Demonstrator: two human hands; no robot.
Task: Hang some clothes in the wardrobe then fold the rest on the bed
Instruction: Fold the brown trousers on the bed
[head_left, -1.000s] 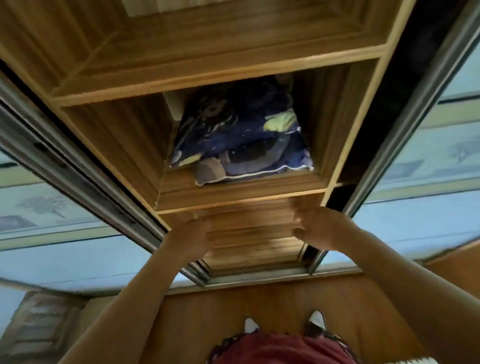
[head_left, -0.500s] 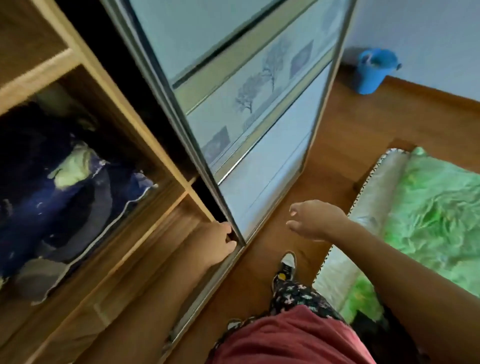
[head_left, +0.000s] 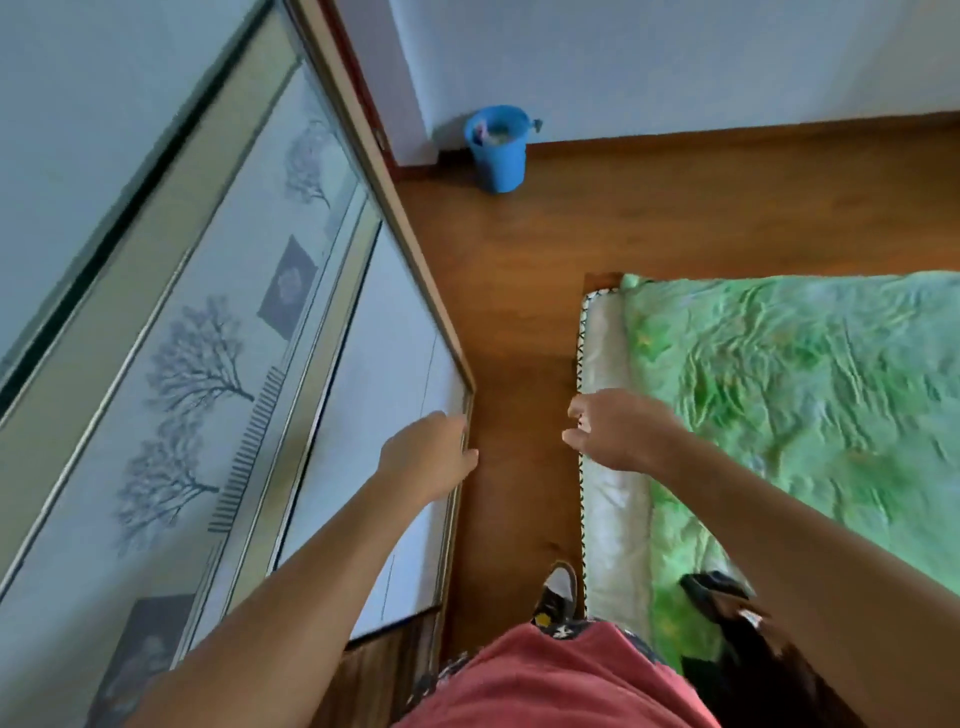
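Note:
The wardrobe's sliding door (head_left: 363, 405), pale with printed trees, fills the left side. My left hand (head_left: 428, 457) lies against the lower part of that door near its metal edge, fingers fairly straight. My right hand (head_left: 608, 431) hovers in the air over the strip of floor beside the bed, fingers loosely curled and holding nothing. The bed (head_left: 810, 395) on the right carries a rumpled green cover. A dark garment (head_left: 727, 608) lies on the bed's near corner, partly behind my right arm.
A blue plastic bucket (head_left: 496, 148) stands on the wooden floor (head_left: 519, 291) by the far wall. A narrow strip of floor runs between the wardrobe and the bed's white mattress edge (head_left: 605, 353). My foot (head_left: 558, 592) stands in that strip.
My view swung right from the open wardrobe shelves with dark bedding to the door front, floor and bed. Both hands left the wooden shelf edge; the left now lies on the sliding door.

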